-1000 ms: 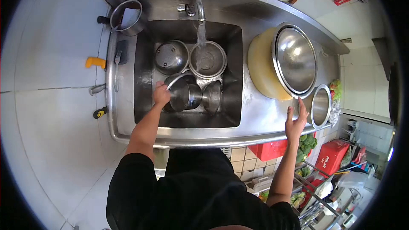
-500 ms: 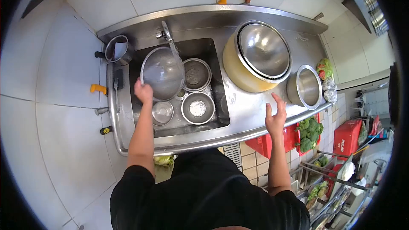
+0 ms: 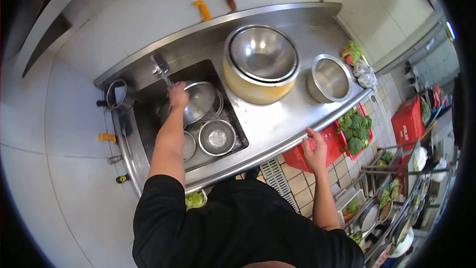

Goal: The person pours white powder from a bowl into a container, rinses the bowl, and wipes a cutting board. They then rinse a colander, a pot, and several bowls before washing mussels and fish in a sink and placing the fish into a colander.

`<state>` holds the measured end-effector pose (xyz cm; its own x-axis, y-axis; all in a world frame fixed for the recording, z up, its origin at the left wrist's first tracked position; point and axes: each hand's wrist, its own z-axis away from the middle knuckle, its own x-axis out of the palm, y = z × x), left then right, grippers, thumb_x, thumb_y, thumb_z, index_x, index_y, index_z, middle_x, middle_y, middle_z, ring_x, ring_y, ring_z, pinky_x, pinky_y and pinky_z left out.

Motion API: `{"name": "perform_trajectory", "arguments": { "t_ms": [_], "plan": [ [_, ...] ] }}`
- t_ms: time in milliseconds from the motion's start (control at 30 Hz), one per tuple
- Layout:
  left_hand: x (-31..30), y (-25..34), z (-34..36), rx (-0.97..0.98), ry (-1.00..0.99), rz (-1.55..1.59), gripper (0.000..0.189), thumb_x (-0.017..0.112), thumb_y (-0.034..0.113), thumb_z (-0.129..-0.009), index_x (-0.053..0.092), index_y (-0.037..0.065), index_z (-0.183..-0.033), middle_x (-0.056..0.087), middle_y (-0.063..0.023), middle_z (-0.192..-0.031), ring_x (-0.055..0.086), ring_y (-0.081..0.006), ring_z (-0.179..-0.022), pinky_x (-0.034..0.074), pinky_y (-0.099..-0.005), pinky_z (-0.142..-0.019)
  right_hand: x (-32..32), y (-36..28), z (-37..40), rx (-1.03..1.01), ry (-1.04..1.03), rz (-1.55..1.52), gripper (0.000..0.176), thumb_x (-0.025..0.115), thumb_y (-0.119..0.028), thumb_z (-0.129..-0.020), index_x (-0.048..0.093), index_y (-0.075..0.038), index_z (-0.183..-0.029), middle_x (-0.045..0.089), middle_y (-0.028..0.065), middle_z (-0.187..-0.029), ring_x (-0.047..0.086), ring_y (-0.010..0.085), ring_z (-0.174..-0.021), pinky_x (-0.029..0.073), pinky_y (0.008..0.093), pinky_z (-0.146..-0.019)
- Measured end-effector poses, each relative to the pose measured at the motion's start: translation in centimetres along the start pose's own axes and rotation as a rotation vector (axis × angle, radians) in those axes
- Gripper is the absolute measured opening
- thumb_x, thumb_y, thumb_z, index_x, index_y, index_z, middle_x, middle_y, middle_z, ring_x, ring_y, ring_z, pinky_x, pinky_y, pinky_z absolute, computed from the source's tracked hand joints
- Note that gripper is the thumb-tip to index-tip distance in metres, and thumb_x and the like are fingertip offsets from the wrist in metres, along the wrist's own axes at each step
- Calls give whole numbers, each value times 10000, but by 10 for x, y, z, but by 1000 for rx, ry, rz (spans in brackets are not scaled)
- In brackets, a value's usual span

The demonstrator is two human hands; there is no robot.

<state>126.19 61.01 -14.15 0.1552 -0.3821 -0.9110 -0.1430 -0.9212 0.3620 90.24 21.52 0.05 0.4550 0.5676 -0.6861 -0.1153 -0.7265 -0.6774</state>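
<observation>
My left hand (image 3: 179, 95) is over the sink, just below the tap (image 3: 159, 68), with its fingers closed at the rim of a shiny metal bowl (image 3: 201, 102). The bowl is tilted and partly covers another round vessel behind it. A smaller metal bowl (image 3: 217, 138) sits upright on the sink floor (image 3: 191, 166) nearby, beside a further one (image 3: 188, 145) half hidden by my left forearm. My right hand (image 3: 315, 152) hangs in the air past the counter's front edge, fingers apart and holding nothing.
On the counter stand a large yellowish pot (image 3: 258, 92) with nested metal bowls and a steel pot (image 3: 329, 78). Vegetables in bags (image 3: 352, 53) lie at the right end. Below are a red crate of broccoli (image 3: 355, 131) and a shelf rack. A metal container (image 3: 120, 95) stands left of the sink.
My left hand has moved up toward the tap, and the bowl has tipped and lowered into the sink. My right hand has dropped below the counter edge. The view has turned.
</observation>
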Motion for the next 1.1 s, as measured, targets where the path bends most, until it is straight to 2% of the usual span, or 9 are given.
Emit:
{"name": "perform_trajectory", "arguments": {
  "t_ms": [133, 233, 367, 500, 700, 833, 933, 1033, 1100],
  "plan": [
    [15, -16, -2, -255, 22, 16, 362, 524, 51, -786, 633, 103, -1127, 580, -138, -1253, 529, -348, -1185, 279, -582, -1083, -20, 21, 14, 84, 5, -80, 287, 602, -45, -857, 611, 15, -1137, 666, 179, -1027, 652, 272, -950, 504, 353, -847],
    [17, -23, 13, -170, 167, -13, 372, 496, 49, -818, 629, 115, -1159, 554, -123, -1295, 475, -337, -1246, 232, -604, -1099, -31, 31, 19, 110, 7, -127, 284, 594, -47, -867, 609, 18, -1143, 676, 170, -1005, 665, 248, -895, 521, 337, -804],
    [-23, -8, 37, 39, 78, -133, 374, 480, 24, -813, 637, 114, -1141, 549, -109, -1304, 444, -319, -1274, 272, -592, -1091, -43, 41, 14, 166, -26, -191, 291, 593, -52, -868, 607, 18, -1150, 675, 170, -1013, 661, 247, -887, 518, 342, -805],
    [-91, 21, 33, 213, 248, -154, 307, 490, 14, -769, 623, 68, -1040, 568, -107, -1276, 513, -345, -1183, 306, -595, -1075, -47, 73, 6, 124, -8, -196, 296, 591, -59, -866, 607, 17, -1152, 675, 171, -1019, 657, 248, -882, 514, 344, -804],
    [-227, 142, 26, 203, 781, 139, 382, 451, -50, -746, 628, -6, -1082, 649, -199, -1079, 619, -379, -995, 481, -391, -887, -48, 96, -16, 108, -100, -266, 321, 604, -89, -861, 607, -16, -1173, 668, 156, -1077, 652, 275, -897, 510, 356, -821],
    [-204, 182, -25, -204, 539, 455, 374, 499, -4, -709, 614, -19, -1064, 657, -218, -935, 638, -344, -854, 488, -392, -805, -18, 90, -39, -19, -264, -257, 381, 626, -121, -850, 580, -43, -1220, 655, 151, -1115, 652, 278, -898, 511, 363, -824],
    [-110, 203, -64, -365, 354, 901, 214, 504, -18, -740, 578, -53, -938, 641, -175, -901, 626, -257, -828, 491, -386, -734, 7, 66, -49, -168, -388, -247, 437, 637, -146, -847, 546, -69, -1267, 648, 151, -1122, 651, 292, -895, 519, 371, -811],
    [-68, 274, -37, -545, 60, 1422, 298, 439, -96, -787, 420, -104, -1084, 560, -253, -1001, 640, -391, -755, 566, -588, -568, 18, 39, -47, -233, -441, -313, 437, 640, -160, -850, 542, -72, -1266, 660, 144, -1099, 651, 302, -910, 520, 383, -812],
    [-36, 288, -35, -591, -72, 1375, 356, 457, -59, -783, 450, -143, -1129, 568, -268, -1036, 651, -393, -715, 559, -522, -486, 22, 35, -40, -219, -458, -372, 439, 639, -161, -850, 540, -67, -1267, 658, 149, -1105, 652, 301, -922, 519, 381, -817]
  ]
}}
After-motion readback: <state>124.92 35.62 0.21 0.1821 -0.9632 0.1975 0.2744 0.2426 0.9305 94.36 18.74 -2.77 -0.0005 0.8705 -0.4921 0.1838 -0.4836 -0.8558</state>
